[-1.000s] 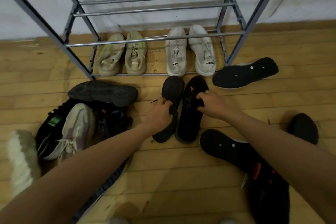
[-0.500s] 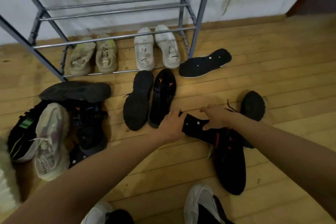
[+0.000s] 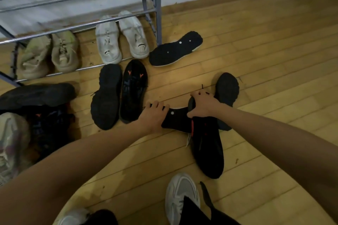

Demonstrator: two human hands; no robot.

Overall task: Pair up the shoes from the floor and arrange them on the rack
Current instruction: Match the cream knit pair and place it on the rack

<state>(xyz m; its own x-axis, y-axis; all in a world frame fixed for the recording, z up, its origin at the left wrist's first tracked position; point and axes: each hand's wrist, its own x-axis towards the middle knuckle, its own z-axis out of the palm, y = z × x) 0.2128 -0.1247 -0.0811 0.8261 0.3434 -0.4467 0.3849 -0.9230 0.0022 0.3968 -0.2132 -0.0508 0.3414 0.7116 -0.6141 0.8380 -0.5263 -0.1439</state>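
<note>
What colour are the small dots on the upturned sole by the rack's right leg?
White dots on the black sole, clearest in the head view.

1 head view, steeply down, close over floor (image 3: 256,60)

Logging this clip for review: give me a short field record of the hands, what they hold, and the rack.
left hand: on one end of the sole-up black shoe
right hand: gripping its other end
on rack: bottom tier holds a white pair and a beige pair
staged in front of the rack: two black shoes side by side
</note>
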